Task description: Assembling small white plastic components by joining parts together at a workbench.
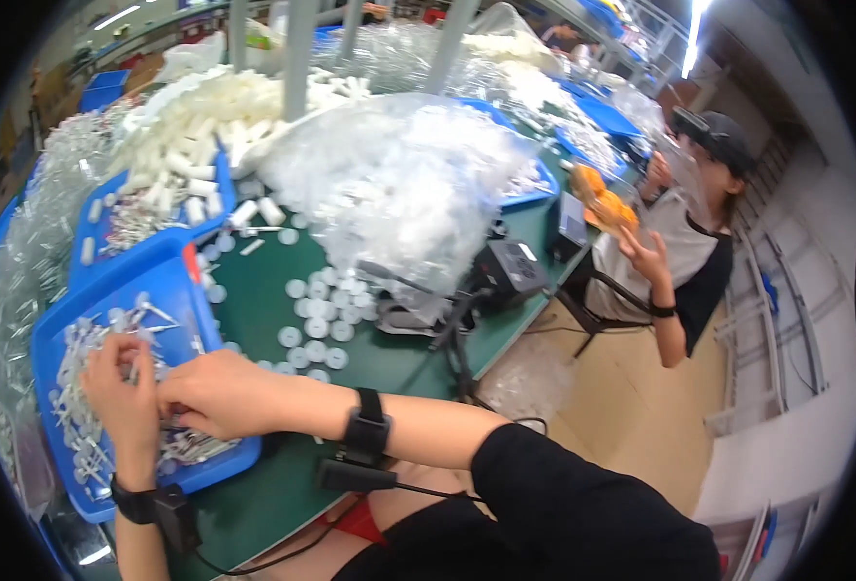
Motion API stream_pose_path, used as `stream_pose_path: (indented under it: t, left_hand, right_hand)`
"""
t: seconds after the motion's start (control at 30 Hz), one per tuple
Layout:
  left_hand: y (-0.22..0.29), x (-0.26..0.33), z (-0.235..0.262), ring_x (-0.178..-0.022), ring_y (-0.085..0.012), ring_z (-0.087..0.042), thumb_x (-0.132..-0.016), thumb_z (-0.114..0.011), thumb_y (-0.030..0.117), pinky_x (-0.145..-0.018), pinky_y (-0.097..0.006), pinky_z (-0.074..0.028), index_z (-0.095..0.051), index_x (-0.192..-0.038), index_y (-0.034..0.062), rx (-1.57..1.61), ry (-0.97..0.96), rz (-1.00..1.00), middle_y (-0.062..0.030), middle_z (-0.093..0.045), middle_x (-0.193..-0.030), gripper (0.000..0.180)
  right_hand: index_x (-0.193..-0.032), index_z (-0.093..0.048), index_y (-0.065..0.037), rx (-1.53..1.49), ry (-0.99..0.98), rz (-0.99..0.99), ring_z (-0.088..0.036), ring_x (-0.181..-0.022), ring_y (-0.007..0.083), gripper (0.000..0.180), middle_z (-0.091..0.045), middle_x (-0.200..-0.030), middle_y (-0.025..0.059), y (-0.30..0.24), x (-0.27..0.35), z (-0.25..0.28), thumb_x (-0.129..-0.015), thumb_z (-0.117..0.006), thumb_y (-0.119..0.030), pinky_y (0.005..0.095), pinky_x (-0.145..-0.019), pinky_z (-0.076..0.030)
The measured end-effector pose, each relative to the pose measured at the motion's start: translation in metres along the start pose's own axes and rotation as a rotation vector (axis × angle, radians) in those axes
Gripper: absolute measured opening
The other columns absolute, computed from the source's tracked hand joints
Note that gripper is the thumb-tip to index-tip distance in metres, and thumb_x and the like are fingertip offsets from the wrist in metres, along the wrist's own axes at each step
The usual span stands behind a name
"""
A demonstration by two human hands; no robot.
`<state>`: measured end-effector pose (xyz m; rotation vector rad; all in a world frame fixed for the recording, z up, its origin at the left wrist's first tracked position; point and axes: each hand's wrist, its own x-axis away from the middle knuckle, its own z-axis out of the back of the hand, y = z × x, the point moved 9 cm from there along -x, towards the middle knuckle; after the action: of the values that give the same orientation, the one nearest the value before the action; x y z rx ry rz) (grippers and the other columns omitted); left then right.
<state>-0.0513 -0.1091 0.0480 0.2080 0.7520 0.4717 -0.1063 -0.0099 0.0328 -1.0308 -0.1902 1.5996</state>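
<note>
**Handling note: small plastic parts in the blue tray**

The green tabletop (389, 353) carries a large clear bag of white caps (408, 184), with loose white caps (316, 324) spread beneath it. Nearer you sits the blue tray (171, 276), holding a heap of small clear plastic parts (84, 412). Both your hands work inside it. Your left hand (123, 392) rests curled on the heap; your right hand (219, 392) lies across it, fingers bent down into the parts. Whether either has pinched one, I cannot tell. Judged by look, the parts are light, stiff, slick and thin-stemmed: pinch each at its thicker body, not the stem.
</note>
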Motion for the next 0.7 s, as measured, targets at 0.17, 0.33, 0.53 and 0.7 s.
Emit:
stream_pose_path:
  t: [0.17,0.33,0.53,0.7]
  left_hand:
    - [0.015,-0.008,-0.004,-0.068,-0.0172,-0.051,-0.081,-0.065,0.014,-0.073,-0.033,-0.033,-0.059,-0.083,0.0101,0.046,0.016,-0.058,-0.001,-0.055,-0.07,0.006]
    - [0.009,-0.008,-0.003,-0.07,-0.0171,-0.05,-0.082,-0.063,0.013,-0.074,-0.033,-0.033,-0.06,-0.083,0.0096,0.044,-0.025,-0.009,-0.0007,-0.054,-0.071,0.005]
    - [0.008,-0.006,-0.001,-0.074,-0.0183,-0.049,-0.083,-0.063,0.012,-0.076,-0.033,-0.034,-0.059,-0.097,0.0098,0.01,-0.041,-0.014,-0.0009,-0.054,-0.078,0.014]
    - [0.072,-0.001,0.079,-0.085,-0.0199,-0.047,-0.083,-0.064,0.012,-0.082,-0.033,-0.035,-0.055,-0.104,-0.0003,0.541,0.172,-0.174,-0.0066,-0.053,-0.089,0.025]
  right_hand:
    - [-0.075,-0.063,-0.009,0.14,-0.107,0.002,-0.062,-0.075,0.0286,0.011,-0.062,-0.074,0.0063,0.005,0.0,-0.008,-0.066,-0.069,-0.014,0.0399,-0.065,-0.048]
    - [-0.066,-0.064,-0.008,0.127,-0.033,-0.003,-0.061,-0.072,0.0283,0.006,-0.06,-0.069,0.0062,0.005,0.003,-0.001,-0.066,-0.066,-0.013,0.0388,-0.064,-0.048]
    - [-0.07,-0.061,-0.006,0.096,-0.039,-0.022,-0.061,-0.073,0.0281,0.007,-0.061,-0.071,0.0069,0.005,0.003,-0.004,-0.068,-0.064,-0.012,0.0394,-0.064,-0.048]
    - [-0.073,-0.059,-0.007,0.122,0.021,0.019,-0.061,-0.073,0.0282,0.009,-0.062,-0.071,0.007,0.001,0.004,-0.001,-0.069,-0.064,-0.013,0.0397,-0.062,-0.047]
